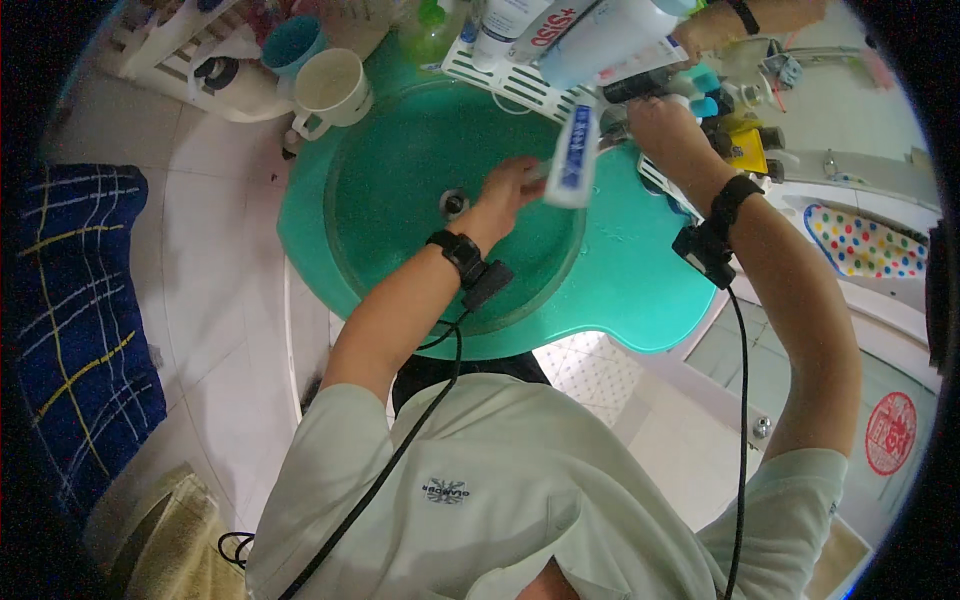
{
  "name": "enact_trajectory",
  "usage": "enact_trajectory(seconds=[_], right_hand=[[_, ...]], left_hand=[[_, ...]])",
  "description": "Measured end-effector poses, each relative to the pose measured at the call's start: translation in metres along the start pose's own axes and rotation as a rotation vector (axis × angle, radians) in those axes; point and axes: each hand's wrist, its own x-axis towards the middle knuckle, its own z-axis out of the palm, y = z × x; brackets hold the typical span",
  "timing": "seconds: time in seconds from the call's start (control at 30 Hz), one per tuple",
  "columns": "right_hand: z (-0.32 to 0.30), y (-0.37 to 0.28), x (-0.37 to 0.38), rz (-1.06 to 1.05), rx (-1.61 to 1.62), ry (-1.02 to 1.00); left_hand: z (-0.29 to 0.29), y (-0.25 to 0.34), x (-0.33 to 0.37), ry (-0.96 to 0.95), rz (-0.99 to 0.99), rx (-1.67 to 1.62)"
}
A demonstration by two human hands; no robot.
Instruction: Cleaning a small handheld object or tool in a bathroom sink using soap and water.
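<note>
The person's left grip (pixel 505 200) was above the basin, its fingers curled inward, their ends running behind a white tube (pixel 573 165) with a blue label; I could not tell whether they had hold of it. The tube slanted between the two hands, over the right part of the basin (pixel 385 190). The right grip (pixel 660 125) was bunched beside the tap (pixel 612 137), near a dark bottle (pixel 637 85); what it held, if anything, could not be made out. Each wrist wore a black strap.

Below the left hand lay the metal drain (pixel 455 205). The green desk (pixel 655 290) surrounded the basin, with drops of water near the tube. Behind, a white slotted rack (pixel 527 92) carried tubes and bottles. A cream mug (pixel 348 92) stood at the left, beside a teal cup (pixel 292 45). Farther out were a navy checked towel (pixel 85 340) on the left and a dotted cloth (pixel 865 242) on the right.
</note>
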Motion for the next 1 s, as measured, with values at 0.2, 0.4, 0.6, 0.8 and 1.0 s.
enact_trajectory(seconds=[0.2,0.4,0.6,0.8,1.0], right_hand=[[-0.007,-0.042,-0.055,0.321,0.32,0.371],[0.005,-0.151,-0.091,0.584,1.478,0.385],[0.015,-0.223,-0.046,0.761,2.531,0.15],[0.048,-0.216,0.051,0.838,2.979,0.374],[0.008,-0.265,0.064,0.612,2.15,0.653]], left_hand=[[0.025,0.015,-0.014,0.168,-0.091,-0.299],[0.033,0.027,-0.006,0.149,0.065,-0.172],[0.011,0.008,-0.025,0.186,-0.093,-0.158],[0.009,-0.009,-0.017,0.175,-0.019,-0.097],[0.002,0.028,0.002,0.276,0.088,-0.213]])
